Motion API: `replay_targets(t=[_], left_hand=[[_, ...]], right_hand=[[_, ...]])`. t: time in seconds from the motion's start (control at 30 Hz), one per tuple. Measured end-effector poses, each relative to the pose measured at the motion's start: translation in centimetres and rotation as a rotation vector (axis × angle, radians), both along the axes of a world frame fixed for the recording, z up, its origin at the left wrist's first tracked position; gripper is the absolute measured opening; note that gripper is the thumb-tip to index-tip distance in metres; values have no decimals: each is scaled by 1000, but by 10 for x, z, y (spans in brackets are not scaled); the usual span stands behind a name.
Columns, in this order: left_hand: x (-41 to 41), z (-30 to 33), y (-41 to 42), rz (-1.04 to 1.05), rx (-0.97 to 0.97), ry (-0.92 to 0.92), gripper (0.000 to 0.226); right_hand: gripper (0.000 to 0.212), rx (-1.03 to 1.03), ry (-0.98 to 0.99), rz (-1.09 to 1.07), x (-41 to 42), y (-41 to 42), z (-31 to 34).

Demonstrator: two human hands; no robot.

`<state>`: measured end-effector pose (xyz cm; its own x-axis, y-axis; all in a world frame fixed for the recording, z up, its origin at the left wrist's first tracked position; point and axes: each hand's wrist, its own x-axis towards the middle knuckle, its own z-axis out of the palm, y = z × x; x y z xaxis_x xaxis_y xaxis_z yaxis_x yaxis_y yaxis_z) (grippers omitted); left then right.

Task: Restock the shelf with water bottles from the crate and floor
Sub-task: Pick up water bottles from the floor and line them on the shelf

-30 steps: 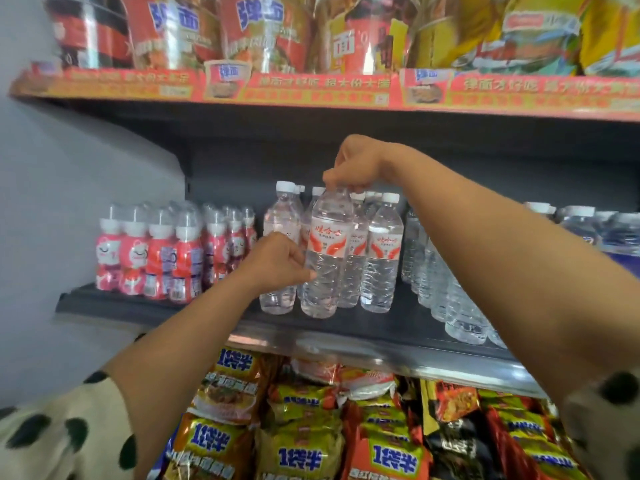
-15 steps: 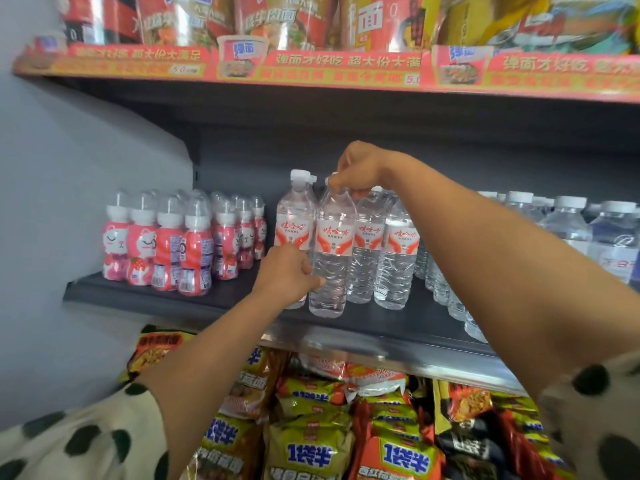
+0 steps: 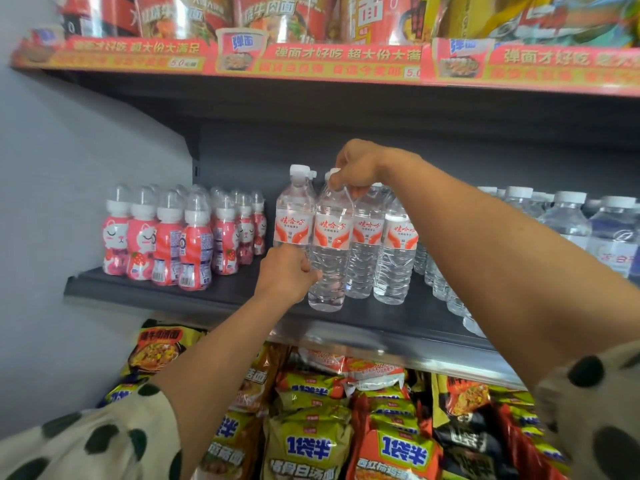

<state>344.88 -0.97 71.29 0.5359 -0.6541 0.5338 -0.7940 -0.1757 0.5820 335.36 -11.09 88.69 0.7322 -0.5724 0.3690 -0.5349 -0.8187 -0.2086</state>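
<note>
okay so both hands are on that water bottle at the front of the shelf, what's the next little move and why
Probably slide the bottle straight back, level with the row of matching bottles, then let go. The right hand pinches its top and the left hand grips its lower body. It stands upright on the shelf, but its base sits nearer the front edge than its neighbours' bases.

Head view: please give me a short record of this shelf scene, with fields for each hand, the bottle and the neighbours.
right hand: grips the cap end of the front water bottle
left hand: curled against that bottle's lower body
bottle state: upright on the dark shelf, red-and-white label facing out
left neighbours: pink cat-face bottles
right neighbours: clear bottles with white caps
below: noodle packets
</note>
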Motion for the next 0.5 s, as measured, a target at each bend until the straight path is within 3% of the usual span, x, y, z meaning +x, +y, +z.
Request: replay_targets(t=[0.33,0.5], left_hand=[[-8,4,12,40,105,-87,17],[-35,16,29,68,120,-182,10]], right_hand=[[42,-162,75,-55,-24,7,0],[53,-264,66,-88,-71,25,-37]])
